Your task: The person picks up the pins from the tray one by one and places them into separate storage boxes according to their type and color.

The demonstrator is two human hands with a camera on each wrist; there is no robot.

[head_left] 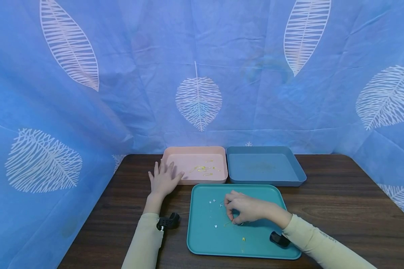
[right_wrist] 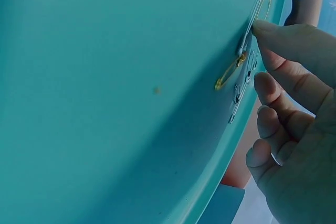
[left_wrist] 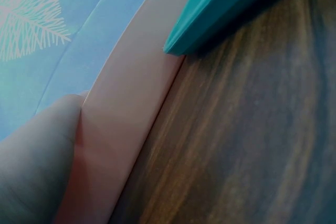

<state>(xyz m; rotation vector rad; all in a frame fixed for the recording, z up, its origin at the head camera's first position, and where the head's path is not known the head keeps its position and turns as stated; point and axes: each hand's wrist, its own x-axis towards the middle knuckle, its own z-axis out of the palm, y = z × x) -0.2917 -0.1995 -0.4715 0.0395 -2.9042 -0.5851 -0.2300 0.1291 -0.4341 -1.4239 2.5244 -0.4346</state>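
Observation:
My left hand [head_left: 162, 183] rests on the left front rim of the pink tray [head_left: 192, 150], fingers spread. In the left wrist view the thumb [left_wrist: 39, 156] lies against that tray's pink wall [left_wrist: 123, 98]. My right hand [head_left: 247, 207] reaches down over the teal tray [head_left: 219, 244], thumb and index finger brought together. In the right wrist view those fingertips pinch at a long silver safety pin [right_wrist: 247, 32], the other fingers loosely curled. A gold safety pin [right_wrist: 228, 72] lies just beside it, and several silver pins sit farther along.
Several gold safety pins [head_left: 203, 168] lie in the pink tray. A blue tray [head_left: 266, 180] stands to its right, behind the teal one. Small silver pins [head_left: 216, 226] and a gold pin [head_left: 243, 239] are scattered on the teal tray. A leaf-patterned blue cloth [head_left: 235, 93] hangs behind.

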